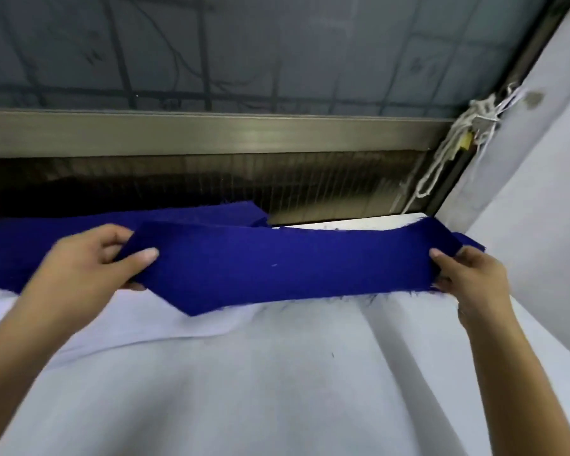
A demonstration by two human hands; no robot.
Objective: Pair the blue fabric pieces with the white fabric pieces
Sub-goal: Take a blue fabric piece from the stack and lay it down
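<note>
Left hand [89, 261] and right hand [464, 274] pinching ends of blue fabric piece [277, 264], stretching it flat, probably for laying on white fabric [277, 373]

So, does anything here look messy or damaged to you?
Slightly. The blue fabric piece held between the left hand and right hand has frayed threads along its lower edge, and the white fabric beneath lies in ridges rather than flat. Nothing looks spilled.

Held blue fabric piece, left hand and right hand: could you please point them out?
held blue fabric piece [277, 268], head view, its middle.
left hand [89, 266], head view, its back.
right hand [474, 279], head view, its back.
</note>
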